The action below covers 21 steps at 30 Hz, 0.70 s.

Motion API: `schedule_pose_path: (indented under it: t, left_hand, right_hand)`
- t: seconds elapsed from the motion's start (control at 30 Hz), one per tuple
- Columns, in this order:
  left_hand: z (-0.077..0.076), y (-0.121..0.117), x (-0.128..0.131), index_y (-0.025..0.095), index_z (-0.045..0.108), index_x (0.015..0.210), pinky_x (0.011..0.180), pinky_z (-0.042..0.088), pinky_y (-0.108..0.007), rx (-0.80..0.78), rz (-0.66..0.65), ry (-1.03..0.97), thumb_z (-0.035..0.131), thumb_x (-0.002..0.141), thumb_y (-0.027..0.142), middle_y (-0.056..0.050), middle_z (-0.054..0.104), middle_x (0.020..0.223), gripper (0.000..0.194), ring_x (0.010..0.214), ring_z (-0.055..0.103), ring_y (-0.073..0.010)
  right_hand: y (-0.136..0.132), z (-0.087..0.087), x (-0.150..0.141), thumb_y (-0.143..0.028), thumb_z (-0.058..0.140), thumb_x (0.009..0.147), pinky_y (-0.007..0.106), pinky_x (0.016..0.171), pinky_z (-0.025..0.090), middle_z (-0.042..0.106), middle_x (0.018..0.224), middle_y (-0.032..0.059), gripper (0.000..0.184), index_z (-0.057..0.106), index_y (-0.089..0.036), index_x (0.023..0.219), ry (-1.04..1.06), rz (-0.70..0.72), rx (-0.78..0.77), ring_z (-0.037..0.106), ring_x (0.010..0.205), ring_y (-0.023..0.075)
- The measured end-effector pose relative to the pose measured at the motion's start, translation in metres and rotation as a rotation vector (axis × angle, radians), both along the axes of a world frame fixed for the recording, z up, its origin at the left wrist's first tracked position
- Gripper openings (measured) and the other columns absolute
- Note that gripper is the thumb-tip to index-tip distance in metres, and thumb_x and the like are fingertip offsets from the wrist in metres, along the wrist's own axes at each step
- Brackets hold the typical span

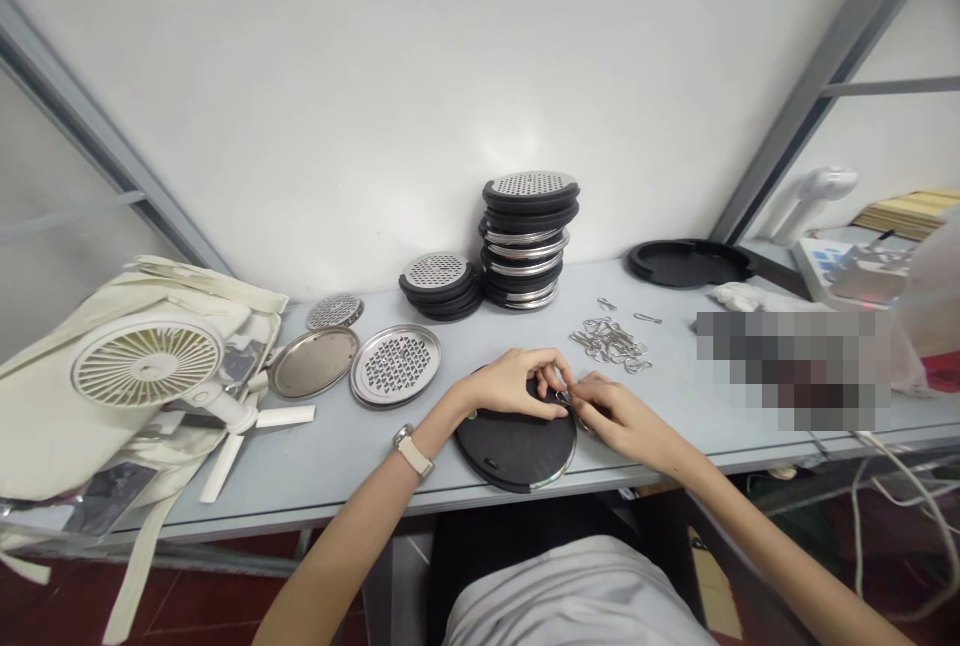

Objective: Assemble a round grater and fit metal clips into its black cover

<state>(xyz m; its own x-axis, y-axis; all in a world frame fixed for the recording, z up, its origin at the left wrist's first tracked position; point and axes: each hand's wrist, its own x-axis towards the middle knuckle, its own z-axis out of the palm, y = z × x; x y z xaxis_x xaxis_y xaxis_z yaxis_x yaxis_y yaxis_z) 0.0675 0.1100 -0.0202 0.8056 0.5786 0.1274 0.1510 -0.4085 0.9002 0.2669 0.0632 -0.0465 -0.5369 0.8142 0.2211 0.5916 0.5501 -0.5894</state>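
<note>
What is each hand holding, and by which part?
Left hand: black round disc, by its far rim. Right hand: a small metal clip, pinched at that rim.

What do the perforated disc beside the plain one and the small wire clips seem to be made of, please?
The perforated disc looks like stainless steel, given its metallic sheen and shiny rim. The small wire clips look like bright bent steel, possibly plated.

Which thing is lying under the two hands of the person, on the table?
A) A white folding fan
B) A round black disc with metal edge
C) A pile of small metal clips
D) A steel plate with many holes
B. The left hand and right hand are over the round black disc, while the pile of small metal clips lies farther along the table.
</note>
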Motion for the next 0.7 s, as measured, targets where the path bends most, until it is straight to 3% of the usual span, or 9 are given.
schedule_pose_path:
  t: [0.7]
  left_hand:
    - [0.0029, -0.0007, 0.0001, 0.015, 0.060, 0.095, 0.067, 0.044, -0.022, -0.012, -0.004, 0.002, 0.071, 0.067, 0.020, -0.002, 0.060, 0.084, 0.031, 0.069, 0.050, -0.0077]
  right_hand:
    - [0.0007, -0.0027, -0.0021, -0.018, 0.037, 0.087, 0.027, 0.062, 0.036, 0.044, 0.056, -0.0018, 0.029, 0.038, -0.020, 0.058, 0.018, -0.011, 0.020, 0.046, 0.061, 0.0156]
